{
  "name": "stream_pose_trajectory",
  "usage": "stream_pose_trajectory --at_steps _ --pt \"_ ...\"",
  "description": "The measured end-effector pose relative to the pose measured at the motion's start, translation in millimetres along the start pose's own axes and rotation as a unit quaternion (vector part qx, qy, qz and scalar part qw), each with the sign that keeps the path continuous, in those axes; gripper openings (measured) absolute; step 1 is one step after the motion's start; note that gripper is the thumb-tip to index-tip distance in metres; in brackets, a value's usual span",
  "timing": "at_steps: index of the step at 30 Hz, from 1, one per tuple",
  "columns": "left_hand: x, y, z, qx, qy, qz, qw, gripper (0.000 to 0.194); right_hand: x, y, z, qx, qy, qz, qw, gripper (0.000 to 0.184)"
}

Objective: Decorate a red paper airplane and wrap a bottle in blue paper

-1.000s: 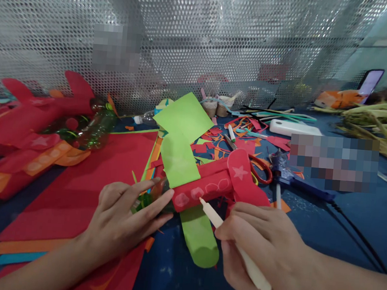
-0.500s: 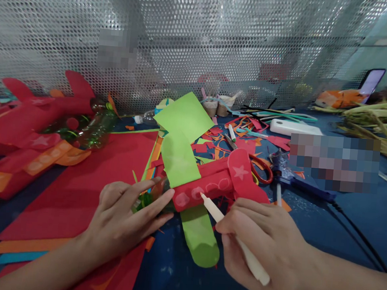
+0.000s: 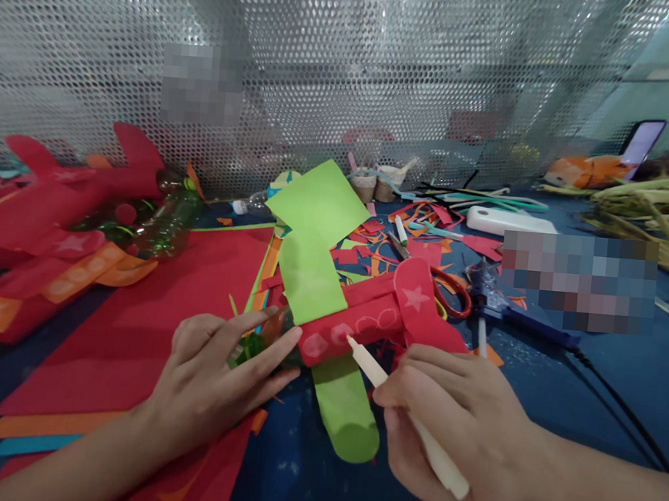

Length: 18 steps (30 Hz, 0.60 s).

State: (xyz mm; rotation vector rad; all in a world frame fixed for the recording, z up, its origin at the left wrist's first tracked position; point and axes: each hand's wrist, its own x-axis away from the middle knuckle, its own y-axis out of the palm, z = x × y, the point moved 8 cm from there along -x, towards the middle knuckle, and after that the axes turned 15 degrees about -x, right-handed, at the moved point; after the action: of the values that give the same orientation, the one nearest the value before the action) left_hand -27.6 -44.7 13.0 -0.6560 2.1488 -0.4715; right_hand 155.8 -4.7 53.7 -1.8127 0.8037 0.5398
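Perforated metal panel [image 3: 442,58] is seen across the far side; blue tabletop [image 3: 276,477] is strewn with foam scraps [image 3: 424,251]. Red toy plane [image 3: 375,327], built around a green bottle [image 3: 253,344], is placed near center, angled, crossed by light green wings [image 3: 309,279]. Bottle end at left is grasped by the left hand [image 3: 210,364], fingers and thumb laid around it; how firmly can't be told. White marker [image 3: 369,365] is pinched in the right hand [image 3: 449,414], fingers curled round the barrel, tip set at the second oval [image 3: 339,333] from left on the plane's near side. Step in hand, as judged: pale ovals being colored in. Leftmost looks filled, second partly, those farther right outline only. For the next move, a steadied body and short, light strokes inside the outline seem called for; tip could be slipped off by the curve. Pale star [image 3: 415,297] is drawn on the tail piece at right. Brands/writing: no letters can be read; visible barrel looks plain. Similar red plane [image 3: 84,196] is parked at left, blue glue gun [image 3: 514,317] laid at right.
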Motion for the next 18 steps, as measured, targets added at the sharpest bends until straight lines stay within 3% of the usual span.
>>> stream_pose_trajectory --at_steps 18 --pt "-0.2 0.9 -1.2 -0.014 -0.013 -0.007 1.000 0.033 -0.2 0.8 -0.5 -0.009 -0.003 0.002 1.000 0.026"
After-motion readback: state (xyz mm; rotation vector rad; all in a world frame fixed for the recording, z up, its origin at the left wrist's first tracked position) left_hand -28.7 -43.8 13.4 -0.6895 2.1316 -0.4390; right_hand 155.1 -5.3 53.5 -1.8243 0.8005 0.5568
